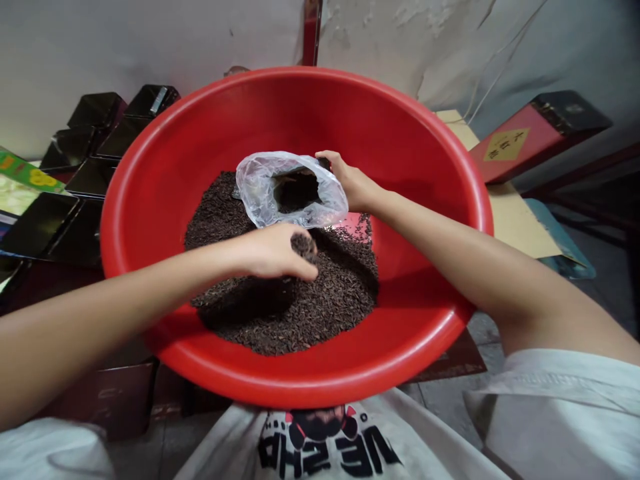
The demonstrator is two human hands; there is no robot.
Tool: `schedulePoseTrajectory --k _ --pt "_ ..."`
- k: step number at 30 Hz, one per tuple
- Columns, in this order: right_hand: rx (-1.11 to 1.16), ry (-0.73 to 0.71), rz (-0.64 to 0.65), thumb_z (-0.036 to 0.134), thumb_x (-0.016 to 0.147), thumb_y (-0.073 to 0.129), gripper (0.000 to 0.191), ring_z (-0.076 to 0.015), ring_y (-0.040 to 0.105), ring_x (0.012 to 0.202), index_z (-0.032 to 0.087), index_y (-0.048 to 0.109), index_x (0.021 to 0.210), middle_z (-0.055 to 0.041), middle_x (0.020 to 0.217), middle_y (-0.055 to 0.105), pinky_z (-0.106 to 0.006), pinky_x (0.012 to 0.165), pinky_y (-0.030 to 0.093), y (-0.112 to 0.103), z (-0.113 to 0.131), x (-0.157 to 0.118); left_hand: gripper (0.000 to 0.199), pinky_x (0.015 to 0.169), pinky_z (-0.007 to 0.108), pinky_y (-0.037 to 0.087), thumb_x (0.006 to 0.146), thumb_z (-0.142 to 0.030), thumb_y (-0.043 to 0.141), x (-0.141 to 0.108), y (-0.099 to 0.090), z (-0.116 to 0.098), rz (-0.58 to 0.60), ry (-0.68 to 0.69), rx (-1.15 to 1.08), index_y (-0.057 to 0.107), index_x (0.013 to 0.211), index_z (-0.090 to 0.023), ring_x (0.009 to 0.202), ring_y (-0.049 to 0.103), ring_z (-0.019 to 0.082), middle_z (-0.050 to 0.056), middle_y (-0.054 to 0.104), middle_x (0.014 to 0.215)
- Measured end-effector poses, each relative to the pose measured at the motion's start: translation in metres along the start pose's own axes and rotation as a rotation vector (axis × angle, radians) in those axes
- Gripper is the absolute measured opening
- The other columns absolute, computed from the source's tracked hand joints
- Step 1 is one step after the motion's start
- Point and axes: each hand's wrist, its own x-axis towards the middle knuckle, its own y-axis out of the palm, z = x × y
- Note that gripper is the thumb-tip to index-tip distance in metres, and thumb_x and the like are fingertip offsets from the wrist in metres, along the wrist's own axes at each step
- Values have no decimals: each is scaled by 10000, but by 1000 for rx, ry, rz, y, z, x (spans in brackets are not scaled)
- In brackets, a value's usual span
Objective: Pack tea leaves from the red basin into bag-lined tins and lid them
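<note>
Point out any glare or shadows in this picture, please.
In the head view, whitish glare streaks the rim of the large round red plastic basin; there too, dark shadow crosses the loose dark-brown flakes below the left hand; same view, glints on the crinkled clear plastic bag.

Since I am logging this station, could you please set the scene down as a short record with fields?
Container: red tub
Contents: heap of dark flakes
Bag: clear plastic, mouth open, interior dark, over the heap
Left hand: holds a clump of flakes, on the near side of the bag
Right hand: at the bag's right edge
Left of tub: several dark boxes
Right of tub: red box with a black end and a yellow label
</note>
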Motion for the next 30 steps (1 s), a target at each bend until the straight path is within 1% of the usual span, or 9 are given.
schedulePoseTrajectory --k 3,6,9,13,19,22,24,27,30 --pt "14 -4 -2 579 672 634 903 -362 635 1016 147 244 1363 -203 1274 541 -484 829 521 0 0 0 284 699 253 465 654 -232 671 16 -21 -14 -286 105 -8 650 922 -139 786 636 173 13 674 838" --pt "17 -19 -7 529 645 669 922 -364 627 1035 128 254 1364 -213 1267 544 -485 837 522 2 -1 1 299 824 288 477 689 -209 669 47 -34 -14 -615 159 10 629 978 -143 918 627 195 27 661 943" --pt "11 -49 -33 483 605 705 941 -372 605 1079 128 276 1364 -218 1296 524 -491 843 521 2 -3 2 479 950 346 454 707 -266 699 79 -40 -2 -775 198 38 542 1144 -152 1083 571 232 70 610 1137" --pt "11 -22 -25 488 584 721 965 -381 610 1074 136 287 1370 -226 1342 483 -497 828 524 2 -4 2 555 966 406 458 780 -374 661 95 -38 16 -725 324 133 450 1256 -184 1110 555 240 103 535 1249" --pt "41 34 -35 590 626 681 938 -366 637 1024 196 261 1367 -184 1328 512 -483 815 519 1 -2 1 251 959 416 440 875 -321 546 41 -8 10 -792 419 499 563 1070 -164 1107 531 257 95 555 1140" --pt "39 29 -11 671 640 648 946 -365 623 1055 207 261 1368 -179 1350 497 -467 822 517 1 -1 1 356 886 415 460 842 -380 606 19 12 16 -619 493 744 568 1102 -141 1052 548 291 130 574 1131" --pt "37 29 -12 704 637 638 977 -363 612 1074 192 253 1375 -180 1338 508 -462 835 514 1 -1 0 430 821 399 474 825 -320 626 17 19 30 -557 468 879 538 1189 -111 1011 564 296 158 585 1133" --pt "31 39 -18 707 646 640 999 -345 611 1066 170 237 1387 -179 1302 539 -463 862 506 2 -2 0 314 749 357 478 866 -110 454 25 17 53 -622 428 1007 576 1155 -122 890 601 235 122 635 1009" --pt "19 28 -17 687 645 653 977 -352 601 1090 169 273 1381 -182 1332 517 -477 887 499 3 -4 2 342 716 327 473 880 -60 335 31 2 60 -713 498 999 631 1024 -154 779 614 184 67 648 863"
